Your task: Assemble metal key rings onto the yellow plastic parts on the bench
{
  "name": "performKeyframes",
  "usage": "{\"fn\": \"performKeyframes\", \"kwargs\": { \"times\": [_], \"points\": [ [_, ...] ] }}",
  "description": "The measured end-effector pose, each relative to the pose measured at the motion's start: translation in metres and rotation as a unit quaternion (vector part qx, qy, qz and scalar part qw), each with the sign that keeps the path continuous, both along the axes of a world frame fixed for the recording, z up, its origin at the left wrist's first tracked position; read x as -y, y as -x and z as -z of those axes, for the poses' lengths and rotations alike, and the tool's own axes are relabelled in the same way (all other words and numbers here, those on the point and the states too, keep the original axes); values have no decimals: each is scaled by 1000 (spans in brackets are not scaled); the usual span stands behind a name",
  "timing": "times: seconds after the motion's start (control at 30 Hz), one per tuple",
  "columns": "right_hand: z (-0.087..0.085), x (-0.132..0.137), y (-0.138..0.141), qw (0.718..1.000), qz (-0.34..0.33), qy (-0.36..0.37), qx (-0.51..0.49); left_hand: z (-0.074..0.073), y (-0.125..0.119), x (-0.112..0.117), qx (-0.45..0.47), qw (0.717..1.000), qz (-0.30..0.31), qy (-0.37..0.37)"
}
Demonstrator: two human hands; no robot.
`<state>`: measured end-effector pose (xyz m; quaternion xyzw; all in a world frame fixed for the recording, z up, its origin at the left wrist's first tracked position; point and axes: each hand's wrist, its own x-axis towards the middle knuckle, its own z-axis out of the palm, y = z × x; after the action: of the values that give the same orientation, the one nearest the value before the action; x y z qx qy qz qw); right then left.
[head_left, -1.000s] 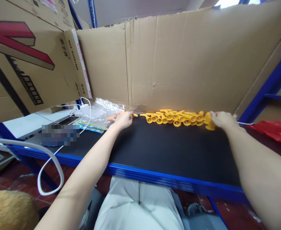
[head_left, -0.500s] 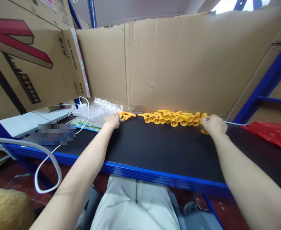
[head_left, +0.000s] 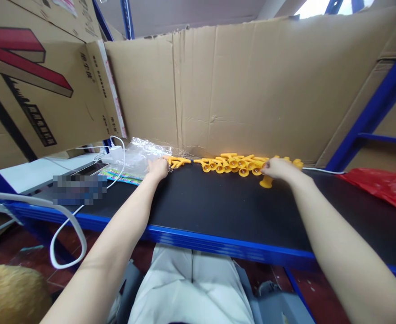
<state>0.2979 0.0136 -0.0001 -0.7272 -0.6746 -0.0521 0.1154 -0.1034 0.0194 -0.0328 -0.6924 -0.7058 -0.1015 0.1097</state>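
My right hand point(head_left: 278, 169) is closed on a yellow trumpet-shaped piece point(head_left: 266, 182), whose flared end points down over the black shelf point(head_left: 218, 202). Behind it and to its left lies a heaped row of similar yellow trumpet-shaped pieces point(head_left: 233, 164), most with their flared mouths facing me. My left hand point(head_left: 158, 169) rests curled at the left end of a smaller group of yellow pieces point(head_left: 180, 161) with small metal chains among them. Its fingertips are partly hidden, and I cannot make out what they grip.
Clear plastic bags point(head_left: 133, 155) lie left of my left hand, near a white cable and charger point(head_left: 117, 152). A red plastic bag point(head_left: 380, 186) lies at the right. Cardboard point(head_left: 251, 90) walls the back, and a blue rail point(head_left: 224, 243) edges the front.
My right hand has moved left along the row with a yellow trumpet-shaped piece, uncovering pieces at the right end. My left hand has hardly moved.
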Motion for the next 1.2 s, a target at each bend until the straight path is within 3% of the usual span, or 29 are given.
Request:
{"fn": "performKeyframes", "kwargs": {
  "times": [0.1, 0.3, 0.43, 0.7, 0.93, 1.07, 1.2],
  "points": [
    [-1, 7, 22, 996, -68, 59, -25, -1, 1, -2, 53, 996, -4, -66],
    [2, 18, 51, 980, -183, 19, -80, -13, -12, 5, 169, 953, -1, -251],
    [8, 16, 56, 966, -222, 0, -130, -18, -33, 13, 204, 929, 42, -306],
    [19, 14, 70, 944, -257, -38, -203, 8, -79, 17, 161, 946, 221, -175],
    [32, 13, 78, 940, -250, 20, -231, 31, -89, 13, 161, 919, 357, -38],
    [37, 13, 81, 942, -243, 67, -222, 26, -81, 8, 199, 907, 371, -10],
    [36, 16, 83, 949, -231, 85, -195, 16, -64, 2, 147, 927, 343, -37]
  ]
}}
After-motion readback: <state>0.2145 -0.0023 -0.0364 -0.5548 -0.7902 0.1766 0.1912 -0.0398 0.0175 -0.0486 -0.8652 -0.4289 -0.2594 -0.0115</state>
